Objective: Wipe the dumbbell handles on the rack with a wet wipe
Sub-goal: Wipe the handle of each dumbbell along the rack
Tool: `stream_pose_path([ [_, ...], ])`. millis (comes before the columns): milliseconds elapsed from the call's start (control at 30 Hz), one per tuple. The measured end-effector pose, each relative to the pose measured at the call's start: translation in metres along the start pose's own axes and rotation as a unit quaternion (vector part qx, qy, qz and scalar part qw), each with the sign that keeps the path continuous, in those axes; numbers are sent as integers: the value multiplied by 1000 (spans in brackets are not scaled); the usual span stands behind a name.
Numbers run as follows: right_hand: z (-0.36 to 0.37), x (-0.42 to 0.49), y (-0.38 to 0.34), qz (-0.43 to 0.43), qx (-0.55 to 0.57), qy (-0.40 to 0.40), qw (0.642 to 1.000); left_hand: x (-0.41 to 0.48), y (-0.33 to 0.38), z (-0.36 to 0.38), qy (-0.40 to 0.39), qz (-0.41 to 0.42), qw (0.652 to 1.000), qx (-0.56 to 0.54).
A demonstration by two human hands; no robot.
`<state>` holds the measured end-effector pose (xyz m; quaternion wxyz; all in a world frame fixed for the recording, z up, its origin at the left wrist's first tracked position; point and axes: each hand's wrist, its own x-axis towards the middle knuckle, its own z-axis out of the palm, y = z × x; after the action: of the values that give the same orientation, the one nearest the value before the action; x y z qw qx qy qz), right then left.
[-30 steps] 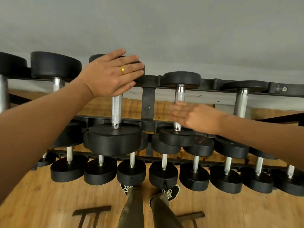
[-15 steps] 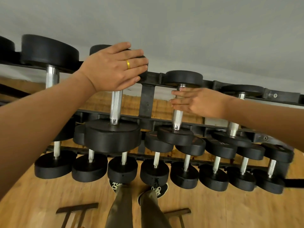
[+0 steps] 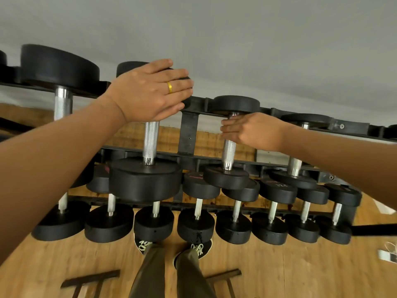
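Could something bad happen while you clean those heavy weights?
Maybe. The left hand only rests flat on the big black round dumbbell; if that rolled off the black metal rack, the dark shoes stand just beneath. The right hand grips the knurled silver steel handle right up against the smaller black disc head, so fingers might get pinched there.

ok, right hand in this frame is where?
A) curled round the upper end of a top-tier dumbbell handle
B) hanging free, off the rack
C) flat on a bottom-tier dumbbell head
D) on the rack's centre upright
A: the right hand curls round the dumbbell handle just below its far end, while the left hand lies flat on the larger dumbbell beside it.
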<state>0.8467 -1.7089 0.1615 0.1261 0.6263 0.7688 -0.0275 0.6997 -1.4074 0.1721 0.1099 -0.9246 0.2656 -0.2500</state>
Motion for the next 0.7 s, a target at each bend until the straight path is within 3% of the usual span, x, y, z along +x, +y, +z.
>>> stream_pose_path([
  [300,7,9,-19,74,-12,1,997,-2,-1,5,10,-2,1000,10],
  [367,10,5,-30,59,2,-27,998,-3,-1,5,6,-4,1000,10],
  [533,0,-1,-42,-70,32,-107,991,-3,-1,6,-7,-7,1000,-2],
  [700,-5,-7,-31,5,-26,-158,987,-4,-1,7,-13,-14,1000,-8],
])
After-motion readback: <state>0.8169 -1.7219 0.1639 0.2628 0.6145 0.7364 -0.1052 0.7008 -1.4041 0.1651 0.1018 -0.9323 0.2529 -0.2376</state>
